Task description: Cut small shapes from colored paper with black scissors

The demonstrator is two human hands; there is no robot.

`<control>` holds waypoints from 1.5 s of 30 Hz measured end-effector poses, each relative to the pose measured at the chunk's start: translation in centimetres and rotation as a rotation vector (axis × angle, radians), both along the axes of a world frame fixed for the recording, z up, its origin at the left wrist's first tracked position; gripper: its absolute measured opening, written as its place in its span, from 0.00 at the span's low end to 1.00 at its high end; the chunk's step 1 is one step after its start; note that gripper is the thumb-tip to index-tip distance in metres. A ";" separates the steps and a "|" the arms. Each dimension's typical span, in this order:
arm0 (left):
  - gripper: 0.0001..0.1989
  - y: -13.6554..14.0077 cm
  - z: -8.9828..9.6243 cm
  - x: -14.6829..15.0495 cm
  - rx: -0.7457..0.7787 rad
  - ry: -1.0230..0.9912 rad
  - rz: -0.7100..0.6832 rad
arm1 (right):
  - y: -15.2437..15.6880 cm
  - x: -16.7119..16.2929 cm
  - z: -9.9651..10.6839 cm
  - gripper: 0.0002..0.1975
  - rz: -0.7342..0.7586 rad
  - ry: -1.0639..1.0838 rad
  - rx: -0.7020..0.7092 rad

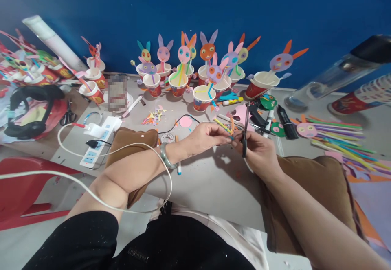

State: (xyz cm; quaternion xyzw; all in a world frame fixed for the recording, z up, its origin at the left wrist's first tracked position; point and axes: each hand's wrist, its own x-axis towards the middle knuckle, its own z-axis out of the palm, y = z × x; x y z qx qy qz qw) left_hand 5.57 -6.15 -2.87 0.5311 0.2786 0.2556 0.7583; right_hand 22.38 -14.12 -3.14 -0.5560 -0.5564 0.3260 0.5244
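Note:
My left hand point(207, 137), with a bangle on its wrist, is closed in a pinch near the table's middle. At its fingertips is a small blue piece point(232, 138), too small to make out exactly. A yellow stick point(222, 125) and an orange strip point(232, 122) show just behind the fingers; whether they are held I cannot tell. My right hand point(259, 152) is wrapped round black-handled scissors point(244, 143), blades pointing up. Its fingertips meet those of the left hand. Behind both hands stand paper cups point(201, 104) bearing rabbit-faced paper figures point(214, 73).
Paper scraps point(155, 116), a pink paper disc point(185, 121), a glue gun point(258, 115) and a black marker point(287, 123) lie around. Coloured sticks point(339, 133) are at right. Brown cushions point(317, 196) sit under the arms. A white cable point(91, 190) crosses my left arm from a power strip point(100, 141).

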 end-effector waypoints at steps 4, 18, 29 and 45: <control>0.10 0.2 0.4 -0.2 0.045 -0.035 0.055 | 0.0 0.0 -0.1 0.11 0.042 0.053 0.020; 0.06 0.4 1.2 -0.6 0.159 -0.011 0.042 | -0.2 -0.3 0.5 0.12 -0.039 -0.013 -0.030; 0.11 0.1 -0.2 -0.2 0.057 -0.041 0.004 | 0.0 -0.3 0.4 0.15 -0.002 0.048 0.004; 0.09 0.0 1.6 -0.7 0.140 -0.073 0.131 | 0.0 0.1 0.6 0.20 0.191 -0.003 -0.118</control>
